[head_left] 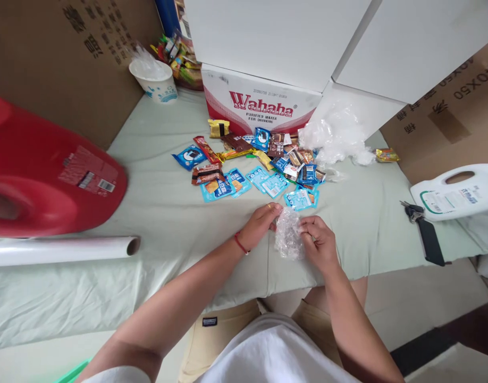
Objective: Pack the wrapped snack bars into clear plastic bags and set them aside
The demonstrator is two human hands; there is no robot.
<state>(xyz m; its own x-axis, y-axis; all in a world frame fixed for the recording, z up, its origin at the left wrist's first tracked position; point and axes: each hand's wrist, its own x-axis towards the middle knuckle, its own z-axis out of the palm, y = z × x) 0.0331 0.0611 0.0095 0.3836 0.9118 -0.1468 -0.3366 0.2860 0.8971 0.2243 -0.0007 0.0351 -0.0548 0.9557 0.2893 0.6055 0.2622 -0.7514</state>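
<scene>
Between my two hands is a crumpled piece of clear bubble wrap (288, 236), held just above the cloth near the front edge. My left hand (260, 224) pinches its upper left side, with a red string bracelet on that wrist. Fingers closed, my right hand (319, 242) grips its right side. Just beyond lies a light blue snack packet (300, 199), close to my fingertips but apart from them. Behind it spreads a pile of small wrapped snacks (276, 143) in blue, brown, red and gold. Whether anything lies inside the bubble wrap I cannot tell.
A Wahaba carton (263, 103) stands behind the snacks, beside a heap of clear plastic (335, 135). On the left are a red jug (40, 170), a white roll (64, 250) and a paper cup (156, 85). A white bottle (459, 194) and keys with a black case (429, 239) lie right.
</scene>
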